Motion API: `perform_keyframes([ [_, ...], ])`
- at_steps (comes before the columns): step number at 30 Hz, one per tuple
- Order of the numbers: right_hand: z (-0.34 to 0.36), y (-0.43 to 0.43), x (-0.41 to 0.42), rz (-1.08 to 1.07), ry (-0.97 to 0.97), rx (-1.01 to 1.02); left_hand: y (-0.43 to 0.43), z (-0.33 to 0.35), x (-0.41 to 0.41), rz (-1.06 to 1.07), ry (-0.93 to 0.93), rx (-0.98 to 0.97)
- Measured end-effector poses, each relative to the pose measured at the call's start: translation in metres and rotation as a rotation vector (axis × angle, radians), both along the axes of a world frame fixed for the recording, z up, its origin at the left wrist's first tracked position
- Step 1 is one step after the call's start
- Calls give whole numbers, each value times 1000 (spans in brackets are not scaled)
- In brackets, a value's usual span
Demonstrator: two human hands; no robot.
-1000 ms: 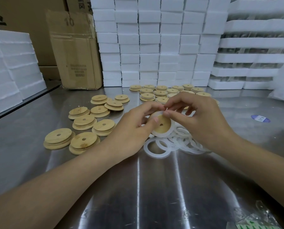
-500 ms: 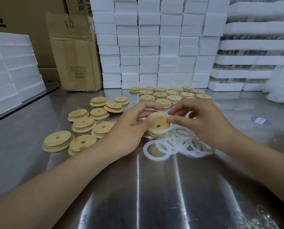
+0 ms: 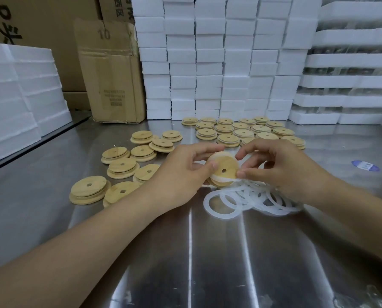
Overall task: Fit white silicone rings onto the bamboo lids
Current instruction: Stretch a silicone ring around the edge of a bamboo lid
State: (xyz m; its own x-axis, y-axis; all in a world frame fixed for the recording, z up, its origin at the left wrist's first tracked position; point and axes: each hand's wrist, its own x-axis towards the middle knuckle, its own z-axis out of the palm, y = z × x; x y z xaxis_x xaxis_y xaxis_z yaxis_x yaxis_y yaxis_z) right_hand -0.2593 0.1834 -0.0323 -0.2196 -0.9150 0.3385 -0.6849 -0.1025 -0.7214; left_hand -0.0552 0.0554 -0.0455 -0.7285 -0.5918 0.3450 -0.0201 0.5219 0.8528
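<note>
A round bamboo lid [image 3: 225, 166] with a small centre hole is held tilted above the steel table [image 3: 185, 252]. My left hand [image 3: 185, 172] grips its left edge with thumb and fingers. My right hand [image 3: 281, 167] pinches a white silicone ring [image 3: 224, 179] that is stretched around the lid's lower rim. A heap of loose white rings [image 3: 247, 201] lies just below and right of the hands. Bare bamboo lids [image 3: 121, 168] are spread to the left, and more lids [image 3: 243, 131] stand in rows behind the hands.
White foam blocks [image 3: 218, 58] are stacked along the back, with foam trays [image 3: 350, 63] at the right and more foam [image 3: 14, 90] at the left. A cardboard box [image 3: 112, 72] stands at back left. A blue sticker [image 3: 365, 166] lies at right.
The lid has turned in my hands and the ring has slid from its upper face down around the rim. Both hands stayed close together over the ring heap.
</note>
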Motion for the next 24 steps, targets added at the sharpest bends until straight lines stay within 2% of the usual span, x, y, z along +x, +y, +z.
perform_keyframes([
  [5,-2,-1,3,-24,1,2,2,0,2,27,11,-1],
  [10,1,-2,6,-4,-93,-73,7,3,-2,90,164,182],
  [14,4,-3,11,20,-31,-88,13,4,-1,92,273,395],
  [16,4,-3,13,7,-65,-120,13,4,-1,69,296,468],
  [21,6,-3,15,-18,-199,-191,11,2,-3,16,358,552],
  [24,8,0,17,-47,-151,-212,10,0,-4,-46,321,565],
])
